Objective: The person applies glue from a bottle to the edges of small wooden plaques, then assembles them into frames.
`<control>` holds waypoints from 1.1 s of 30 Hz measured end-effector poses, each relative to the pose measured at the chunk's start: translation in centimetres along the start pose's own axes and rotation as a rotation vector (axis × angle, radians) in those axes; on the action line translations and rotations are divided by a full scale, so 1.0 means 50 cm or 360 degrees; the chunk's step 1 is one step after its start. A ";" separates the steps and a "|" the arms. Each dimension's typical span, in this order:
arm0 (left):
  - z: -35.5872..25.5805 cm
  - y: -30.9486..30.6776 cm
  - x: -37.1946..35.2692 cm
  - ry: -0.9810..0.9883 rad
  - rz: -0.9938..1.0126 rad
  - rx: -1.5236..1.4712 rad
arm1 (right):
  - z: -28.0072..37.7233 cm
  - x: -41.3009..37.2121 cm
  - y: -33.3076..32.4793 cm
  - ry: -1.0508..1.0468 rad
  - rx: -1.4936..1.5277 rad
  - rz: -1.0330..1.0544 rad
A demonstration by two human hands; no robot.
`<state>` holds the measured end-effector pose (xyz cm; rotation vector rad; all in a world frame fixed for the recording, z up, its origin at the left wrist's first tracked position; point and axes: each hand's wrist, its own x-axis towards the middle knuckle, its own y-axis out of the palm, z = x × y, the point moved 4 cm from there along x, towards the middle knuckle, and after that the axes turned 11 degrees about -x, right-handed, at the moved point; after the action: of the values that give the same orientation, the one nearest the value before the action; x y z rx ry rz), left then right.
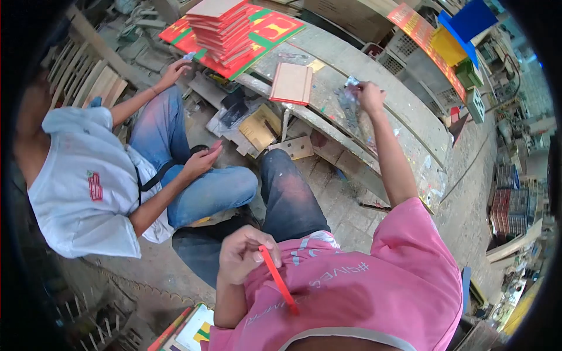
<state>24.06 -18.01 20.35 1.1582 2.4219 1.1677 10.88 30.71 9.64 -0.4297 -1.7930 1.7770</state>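
My left hand (244, 250), close in front of my chest, pinches a thin red strip (277, 281) that slants down across my pink shirt. On the right my arm reaches out over the wooden bench (410, 131). There my right hand (370, 96) has its fingers closed at a small crumpled whitish piece (352, 82); its exact kind I cannot tell. Left of that hand, a tan square panel with red edges (291, 83) lies flat near the bench edge. Farther left rises a stack of red-edged panels (218, 32) on a red, green and yellow board (274, 26).
A person in a white shirt (88, 175) sits at my left, one hand (205, 161) over the lap. Grey crates (404, 50) and an orange sign (430, 44) stand behind the bench. Painted panels (190, 327) lie below left. Wood scraps (257, 128) are under the bench.
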 end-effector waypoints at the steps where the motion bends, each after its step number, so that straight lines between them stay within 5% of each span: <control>1: -0.007 -0.012 0.001 0.0065 -0.0043 0.0046 | -0.001 0.009 -0.009 -0.0059 0.0004 -0.0064; 3: -0.030 -0.017 0.024 0.0084 -0.0293 0.0136 | -0.035 0.065 -0.007 -0.0149 0.0293 -0.0312; 6: -0.064 -0.005 0.072 0.0105 -0.0383 0.0269 | 0.051 -0.020 -0.200 -0.0224 0.0507 -0.0793; 7: -0.072 0.004 0.085 0.0156 -0.0321 0.0300 | 0.078 -0.052 -0.237 -0.0185 0.1349 -0.0302; 10: -0.097 0.033 0.115 0.0245 -0.0146 0.0369 | 0.186 -0.256 -0.371 -0.0423 0.1774 0.0238; 11: -0.101 0.044 0.122 0.0280 -0.0043 0.0399 | 0.232 -0.328 -0.424 -0.0885 0.1872 0.0200; 14: -0.103 0.058 0.129 0.0472 0.0011 0.0661 | 0.297 -0.416 -0.526 -0.1503 0.1625 0.0188; 17: -0.108 0.075 0.121 0.0438 0.0012 0.0709 | 0.320 -0.430 -0.553 -0.1658 0.1650 0.0203; 33: -0.109 0.101 0.097 0.0439 -0.0115 0.0761 | 0.348 -0.428 -0.575 -0.1765 0.1449 -0.0009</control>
<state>21.00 -15.69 28.33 1.0664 3.0410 0.7895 22.01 2.20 35.11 1.1017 -1.2191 2.8091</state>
